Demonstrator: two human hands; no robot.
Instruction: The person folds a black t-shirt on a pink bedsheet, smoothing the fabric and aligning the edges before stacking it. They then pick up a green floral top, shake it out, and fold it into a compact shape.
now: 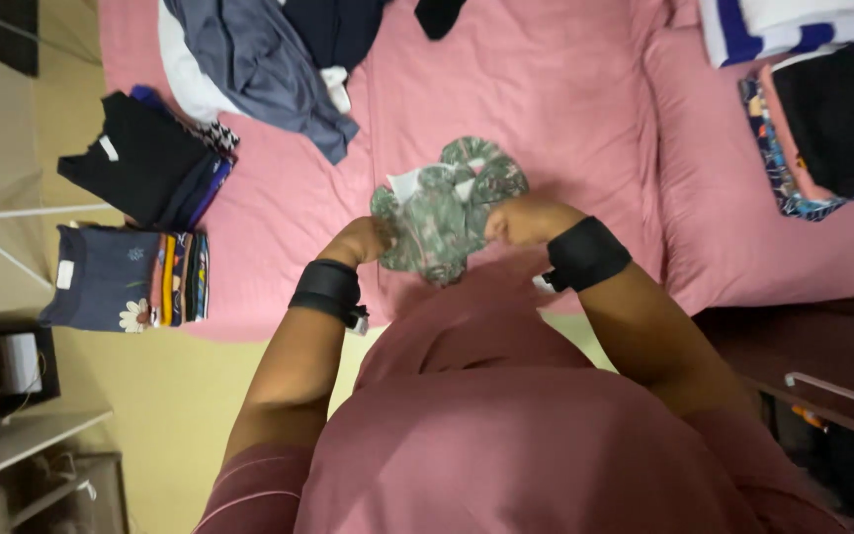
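Observation:
A green patterned garment [447, 208] is bunched up over the pink bed sheet [546, 99], just in front of my body. My left hand [360, 240] grips its left side and my right hand [521, 220] grips its right side. A white label patch shows at the garment's upper left. Each wrist wears a black band. My pink shirt fills the lower middle of the view.
Two stacks of folded clothes [145, 158] sit at the bed's left edge, the nearer one dark blue [121, 277]. A loose pile of grey and dark clothes [269, 59] lies at the top. Folded items [822, 129] rest on a pink pillow at right.

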